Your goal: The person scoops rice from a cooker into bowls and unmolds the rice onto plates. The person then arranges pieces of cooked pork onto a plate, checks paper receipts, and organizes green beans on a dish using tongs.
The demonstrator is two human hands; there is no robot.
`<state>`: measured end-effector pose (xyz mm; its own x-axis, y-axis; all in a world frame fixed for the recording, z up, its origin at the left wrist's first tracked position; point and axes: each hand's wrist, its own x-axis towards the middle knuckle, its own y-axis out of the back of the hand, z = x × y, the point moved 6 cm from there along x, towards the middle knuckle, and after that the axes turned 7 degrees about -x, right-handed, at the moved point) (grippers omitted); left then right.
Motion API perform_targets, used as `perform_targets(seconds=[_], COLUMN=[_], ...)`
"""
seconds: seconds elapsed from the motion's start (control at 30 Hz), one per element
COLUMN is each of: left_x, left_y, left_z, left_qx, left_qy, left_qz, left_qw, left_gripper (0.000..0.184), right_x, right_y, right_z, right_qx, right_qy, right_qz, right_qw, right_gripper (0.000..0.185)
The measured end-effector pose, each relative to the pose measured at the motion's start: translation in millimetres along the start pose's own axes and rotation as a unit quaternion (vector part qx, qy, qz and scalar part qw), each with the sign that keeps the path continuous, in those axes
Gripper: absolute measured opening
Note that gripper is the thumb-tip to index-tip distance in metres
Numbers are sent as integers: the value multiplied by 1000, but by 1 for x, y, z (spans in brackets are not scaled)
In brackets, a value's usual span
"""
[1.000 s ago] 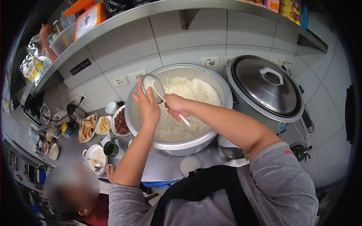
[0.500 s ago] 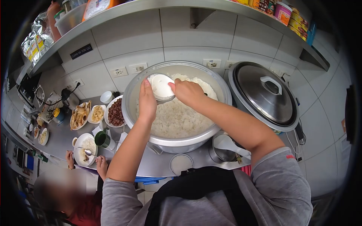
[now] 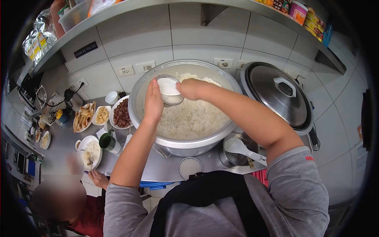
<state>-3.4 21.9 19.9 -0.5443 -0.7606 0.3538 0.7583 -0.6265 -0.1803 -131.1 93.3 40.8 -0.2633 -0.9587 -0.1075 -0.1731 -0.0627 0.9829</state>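
Pressing gently and evenly should suit the clear bowl [image 3: 172, 99], its side braced by the left hand [image 3: 154, 104], fingers extended; the right hand [image 3: 192, 89] seems closed round the white rice paddle [image 3: 167, 85], whose handle is hidden. Keeping both above the large pot [image 3: 193, 151] on the desk [image 3: 167, 170] lets its rice [image 3: 189, 123] catch loose grains, clear of the lidded cooker [image 3: 276, 94] beyond.

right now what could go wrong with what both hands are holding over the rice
The clear bowl could slip from the left hand into the rice, as it is held right above it. The white dish in the right hand might skid against the bowl. The paddle could get knocked, since its handle pokes out past the pan near the right elbow.
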Motion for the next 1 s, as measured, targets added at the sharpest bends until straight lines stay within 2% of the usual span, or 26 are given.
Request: perform_targets(seconds=[0.03, 0.1, 0.13, 0.2, 0.23, 0.3, 0.33, 0.4, 0.43, 0.5, 0.53, 0.6, 0.63, 0.7, 0.73, 0.8, 0.87, 0.93, 1.0], left_x=[1, -2, -3, -7, -3, 6, 7, 6, 4, -2, -8, -15, -18, -30, -37, -48, -69, -97, -134], left_y=[-2, -3, -6, -9, -7, -2, 1, 2, 0, 4, 4, -5, -3, 8, 12, 23, 33, 44, 49], left_z=[6, 3, 8, 13, 5, -8, -9, 1, 1, -3, 6, 17, 21, 35, 41, 54, 63, 71, 80], left_qx=[3, -110, -115, -109, -111, -2, 0, 132, 134, -18, -12, -216, -244, -280, -314, -287, -233, -239, -275], left_qy=[-6, 67, 61, 69, 69, -28, -23, -86, -78, -20, -15, 63, 74, 89, 107, 96, 107, 109, 109], left_qz=[-1, 62, 64, 70, 70, 65, 64, 53, 54, 82, 87, 71, 63, 66, 61, 46, 48, 81, 117], left_qw=[1000, 990, 989, 989, 989, 998, 998, 986, 986, 996, 996, 972, 965, 954, 941, 952, 966, 961, 948], left_gripper=[50, 49, 49, 48, 48, 45, 45, 44, 44, 44, 44, 47, 56, 58, 61, 60, 54, 55, 57], right_x=[-1, -13, -14, -18, -22, -24, -22, -22, -21, -24, -32, -52, -59, -83, -89, -111, -158, -213, -264], right_y=[12, 27, 26, 7, 0, -20, -23, -21, -24, -10, -4, 22, 19, 28, 31, 34, 46, 49, 41], right_z=[3, 24, 34, 58, 51, 29, 19, 3, 5, 10, 9, 4, 10, 26, 36, 67, 70, 78, 87], right_qx=[0, 223, 216, 295, 293, 413, 415, 284, 276, 279, 280, 188, 186, 124, 127, -37, -64, -32, -34], right_qy=[2, -45, -43, -147, -148, -145, -147, -121, -130, -104, -78, 23, 25, 20, 16, -77, -98, -73, -110], right_qz=[6, -46, -44, -51, -51, -46, -49, -14, -47, -45, -35, 84, 81, 273, 267, 207, 199, 220, 152], right_qw=[1000, 973, 974, 943, 943, 898, 897, 951, 951, 954, 956, 978, 979, 954, 955, 975, 973, 972, 982], right_gripper=[61, 59, 59, 56, 56, 56, 56, 57, 59, 59, 59, 56, 56, 50, 50, 44, 36, 27, 23])
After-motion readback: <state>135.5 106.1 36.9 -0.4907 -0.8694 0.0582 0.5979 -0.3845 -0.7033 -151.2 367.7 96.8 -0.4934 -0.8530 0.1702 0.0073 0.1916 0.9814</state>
